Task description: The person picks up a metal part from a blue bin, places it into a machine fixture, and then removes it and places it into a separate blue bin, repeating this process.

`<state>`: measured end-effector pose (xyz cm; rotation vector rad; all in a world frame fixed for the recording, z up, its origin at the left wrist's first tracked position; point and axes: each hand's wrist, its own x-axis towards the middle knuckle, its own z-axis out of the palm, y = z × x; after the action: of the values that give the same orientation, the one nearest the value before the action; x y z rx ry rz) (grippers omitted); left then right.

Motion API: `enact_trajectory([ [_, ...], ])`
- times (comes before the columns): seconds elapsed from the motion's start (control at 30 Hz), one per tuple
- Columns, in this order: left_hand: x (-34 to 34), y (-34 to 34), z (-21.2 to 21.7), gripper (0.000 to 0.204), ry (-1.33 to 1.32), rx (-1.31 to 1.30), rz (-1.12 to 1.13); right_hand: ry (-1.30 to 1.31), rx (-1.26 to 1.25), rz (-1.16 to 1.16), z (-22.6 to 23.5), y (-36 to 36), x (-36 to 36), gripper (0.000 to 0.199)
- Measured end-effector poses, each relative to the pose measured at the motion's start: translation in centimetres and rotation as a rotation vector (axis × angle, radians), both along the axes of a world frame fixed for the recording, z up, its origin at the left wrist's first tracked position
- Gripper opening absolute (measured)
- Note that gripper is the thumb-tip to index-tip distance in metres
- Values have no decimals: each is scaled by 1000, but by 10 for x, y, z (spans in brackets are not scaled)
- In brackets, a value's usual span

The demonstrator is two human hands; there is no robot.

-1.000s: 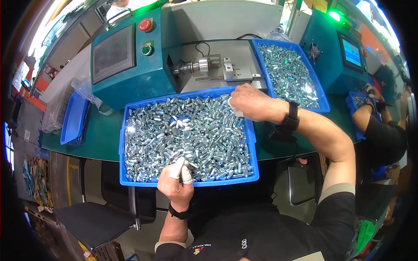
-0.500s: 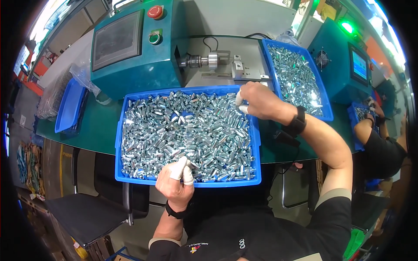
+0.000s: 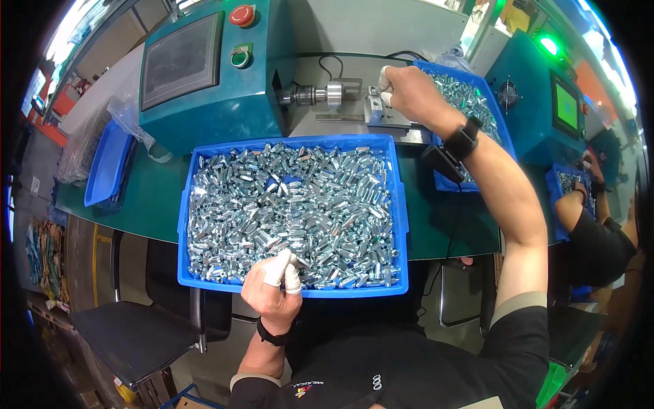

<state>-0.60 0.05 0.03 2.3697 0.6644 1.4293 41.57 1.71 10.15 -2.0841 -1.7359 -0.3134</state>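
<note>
A blue tray (image 3: 402, 238) full of small silvery hexagonal metal fittings (image 3: 293, 204) sits in front of me. My left hand (image 3: 272, 286) is closed in a pinch over its near edge, white covers on the fingertips. A metal piece shows beside those fingertips, but whether they grip it I cannot tell. Farther off, my right hand (image 3: 412, 95) is pinched closed beside the small metal fixture block (image 3: 375, 109) of the machine; what it holds is hidden. Left of the block stands the machine's round chuck (image 3: 333, 95) on its shaft.
The teal machine (image 3: 204, 82) carries a dark screen, a red stop button (image 3: 242, 16) and a green one. A second blue tray (image 3: 507, 146) of fittings stands behind my right forearm. At left lies a blue tray (image 3: 109, 163). At far right a co-worker (image 3: 593, 232) sits beside another machine.
My right hand has moved from the tray's far right corner up to the fixture block. My left hand has barely shifted. The screen of the right-hand machine turned from blue to green.
</note>
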Motion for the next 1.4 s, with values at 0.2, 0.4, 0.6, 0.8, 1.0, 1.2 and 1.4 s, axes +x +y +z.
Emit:
enact_trajectory([
  [0.2, -2, 0, -1, 19, -7, 2, 0, -122, -65, 12, -3, 13, 1, 13],
  [0.4, -2, -1, 2, 18, 16, -10, -16, -37, -54, 72, 2, 7, 0, 14],
  [0.6, -3, -2, 1, 18, 20, -14, -9, 47, -36, 67, 5, -1, -7, 19],
  [0.8, -2, -2, 1, 18, 14, -5, -4, 97, 17, 88, -1, 1, -6, 20],
  [1.0, -1, -1, -1, 19, -3, 4, 10, 178, 13, 76, -5, 3, -5, 19],
  [1.2, -1, -1, 0, 20, -3, 5, 2, 205, 16, 73, -7, 5, -3, 19],
  [1.4, -2, -2, 0, 20, 3, 3, -2, 51, 10, 107, -8, -7, -11, 20],
])
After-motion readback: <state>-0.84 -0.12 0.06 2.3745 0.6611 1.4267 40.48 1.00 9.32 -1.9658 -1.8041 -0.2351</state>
